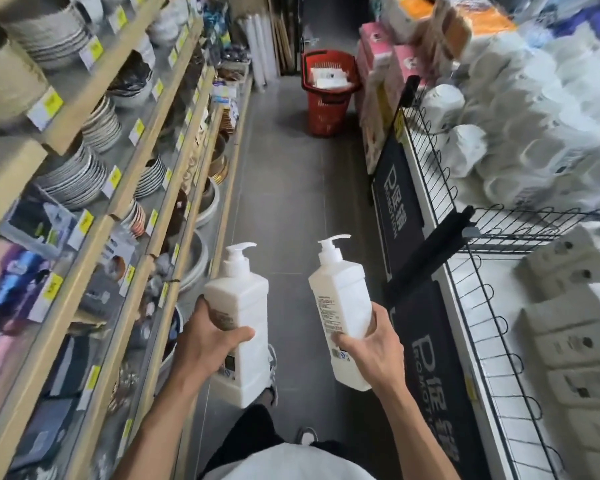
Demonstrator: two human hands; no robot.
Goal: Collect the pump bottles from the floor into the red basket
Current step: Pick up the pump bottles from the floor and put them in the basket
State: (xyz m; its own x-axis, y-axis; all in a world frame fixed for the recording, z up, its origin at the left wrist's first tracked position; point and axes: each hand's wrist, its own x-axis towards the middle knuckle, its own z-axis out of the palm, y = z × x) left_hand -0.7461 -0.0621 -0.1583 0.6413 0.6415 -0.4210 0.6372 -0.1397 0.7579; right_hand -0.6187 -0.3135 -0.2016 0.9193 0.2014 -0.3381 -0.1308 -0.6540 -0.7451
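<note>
My left hand grips a white pump bottle around its middle, nozzle up. My right hand grips a second white pump bottle, tilted slightly left, its printed label facing me. Both bottles are held in front of me above the grey floor. The red basket stands far ahead in the aisle, with several white bottles lying inside it.
Wooden shelves with plates and bowls line the left side. On the right a wire-fenced display holds white packs and boxes, with black promotion panels along its base. The grey floor runs between them to the basket.
</note>
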